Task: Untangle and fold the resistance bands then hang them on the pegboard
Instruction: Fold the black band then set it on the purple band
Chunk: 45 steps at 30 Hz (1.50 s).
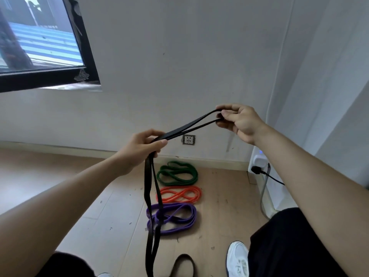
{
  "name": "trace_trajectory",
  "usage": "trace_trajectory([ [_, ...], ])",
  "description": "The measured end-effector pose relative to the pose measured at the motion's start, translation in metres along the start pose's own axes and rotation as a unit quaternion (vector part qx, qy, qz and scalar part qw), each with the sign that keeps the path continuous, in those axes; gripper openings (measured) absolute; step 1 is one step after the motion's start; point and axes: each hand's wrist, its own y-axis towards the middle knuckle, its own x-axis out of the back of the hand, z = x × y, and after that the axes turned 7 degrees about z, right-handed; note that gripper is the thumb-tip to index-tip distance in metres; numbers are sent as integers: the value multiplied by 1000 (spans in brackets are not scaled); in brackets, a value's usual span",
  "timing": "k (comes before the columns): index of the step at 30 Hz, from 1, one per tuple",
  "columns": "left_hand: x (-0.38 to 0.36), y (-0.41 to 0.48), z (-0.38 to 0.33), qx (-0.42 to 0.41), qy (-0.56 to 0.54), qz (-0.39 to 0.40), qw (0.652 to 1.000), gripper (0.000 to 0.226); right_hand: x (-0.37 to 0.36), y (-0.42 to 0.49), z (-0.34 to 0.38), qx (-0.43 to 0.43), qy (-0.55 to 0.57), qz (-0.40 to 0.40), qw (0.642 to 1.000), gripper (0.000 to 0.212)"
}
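Near the knees, the black band [148, 186] hangs down in two limp strands and leaves the view at the bottom. Higher, the left hand [143, 148] grips it where it bends, and the right hand [239, 122] pinches the end of the loop, with a doubled stretch between them. It seems light, soft and rubbery, so the fold ends are probably the best places to hold. Farther away, the purple band [173, 218], orange band [179, 194] and green band [177, 175] lie coiled on the floor [60, 176]. No pegboard is visible.
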Motion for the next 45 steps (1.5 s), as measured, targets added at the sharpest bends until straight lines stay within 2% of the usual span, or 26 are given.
trace_trajectory([
  [5, 7, -1, -10, -35, 55, -50, 997, 16, 2, 3, 1, -41, 73, 5, 996, 21],
  [8, 11, 0, -11, -46, 83, -70, 993, 13, 1, 2, 2, -66, 53, 11, 996, 21],
  [11, 15, 0, -11, -41, 50, -79, 995, 11, 1, -2, -4, -120, -114, 83, 983, 22],
  [13, 15, -1, -12, -40, 35, -70, 996, 12, 2, -4, -9, -153, -270, 145, 940, 21],
  [15, 12, -2, -15, -39, 24, -58, 997, 13, -3, -4, -8, -147, -343, 169, 912, 15],
  [17, 9, -2, -18, -38, 17, -46, 998, 14, -16, -3, -4, -109, -305, 163, 932, 18],
  [19, 5, -2, -21, -40, 11, -36, 998, 15, -34, -4, 0, -71, -249, 181, 949, 31],
  [22, 3, -3, -24, -49, -1, -21, 999, 17, -66, -10, -4, -47, -222, 254, 940, 47],
  [24, 3, -4, -25, -53, 2, -7, 999, 18, -83, -13, -11, -34, -230, 285, 930, 41],
  [27, 3, -6, -26, -60, -1, 1, 998, 19, -93, -13, -14, -9, -224, 281, 933, 26],
  [31, 5, -9, -25, -55, -22, 17, 998, 28, -93, -12, -5, -1, -197, 278, 940, 21],
  [35, 1, -11, -25, -36, -20, 55, 998, 33, -97, -16, 8, 57, -216, 268, 937, 10],
  [38, -3, -12, -28, -21, -52, 70, 996, 40, -93, -17, 16, 90, -218, 250, 939, 13],
  [41, -3, -12, -28, 3, -103, 93, 990, 48, -82, -14, 24, 109, -166, 211, 957, 12],
  [45, -9, -14, -21, 27, -47, 131, 990, 44, -70, -13, 34, 119, -63, 175, 975, 9],
])
